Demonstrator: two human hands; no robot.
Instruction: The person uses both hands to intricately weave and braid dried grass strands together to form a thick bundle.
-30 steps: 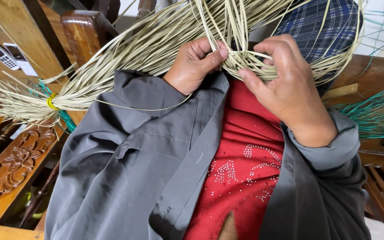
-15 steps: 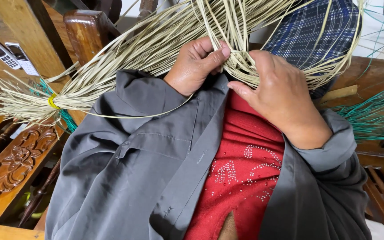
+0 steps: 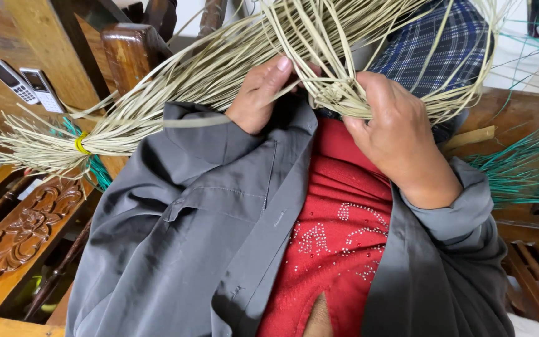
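Pale straw strands (image 3: pixel 232 68) fan across a grey jacket (image 3: pixel 188 224) as the left hand (image 3: pixel 263 93) and right hand (image 3: pixel 394 131) each pinch them.

At the top centre of the frame, the left hand (image 3: pixel 260 93) and right hand (image 3: pixel 394 128) grip pale straw strands (image 3: pixel 219 68); a yellow band (image 3: pixel 81 143) ties their ends at the left edge, near two phones (image 3: pixel 26 84).
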